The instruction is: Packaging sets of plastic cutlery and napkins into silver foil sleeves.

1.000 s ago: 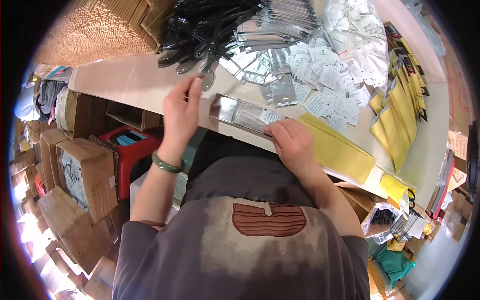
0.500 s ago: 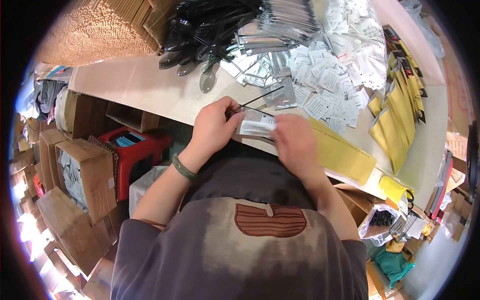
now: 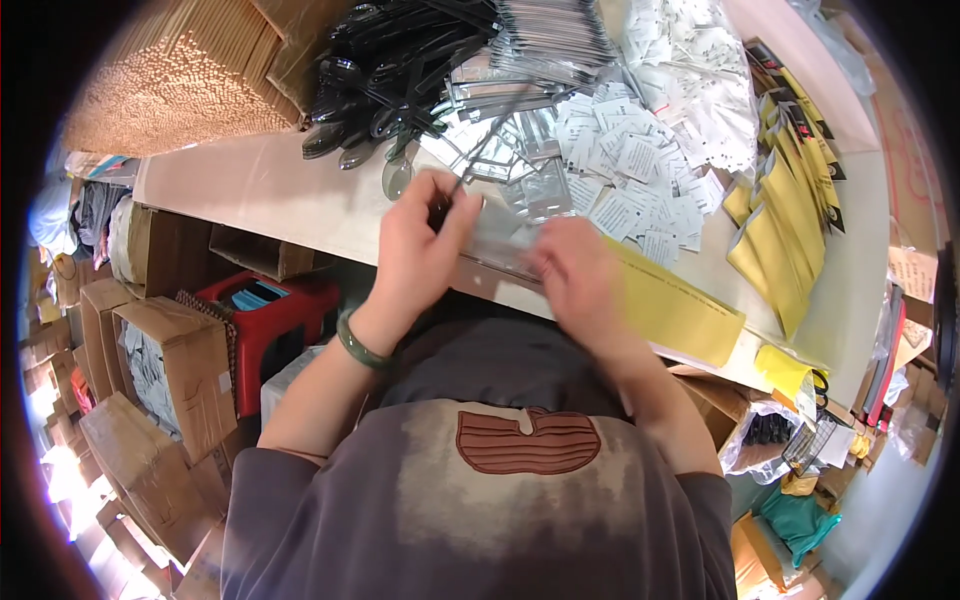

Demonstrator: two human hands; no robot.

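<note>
My left hand (image 3: 422,240) is closed at the table's front edge, with a green bangle on its wrist. From its fingers a thin dark rod (image 3: 490,138) slants up and away over the table. Between my two hands stretches a small clear plastic packet (image 3: 497,243), smeared by motion, its near side over the table edge. My right hand (image 3: 580,268) pinches the packet's right end and is partly blurred. Just beyond the hands lie clear packets (image 3: 545,190) and a heap of printed white paper slips (image 3: 640,155). A flat yellow sheet (image 3: 680,310) lies beside my right hand.
Glossy dark oval-ended pieces (image 3: 395,60) heap at the back left, beside a stack of brown cardboard (image 3: 190,85). A white bag of slips (image 3: 690,80) and yellow sleeves (image 3: 785,240) lie to the right. Cartons (image 3: 180,365) and a red stool (image 3: 290,320) stand below left.
The thin dark rod in my left hand has swung to point more steeply away. The packet now appears stretched and blurred between my hands. The whole table view has shifted slightly left.
</note>
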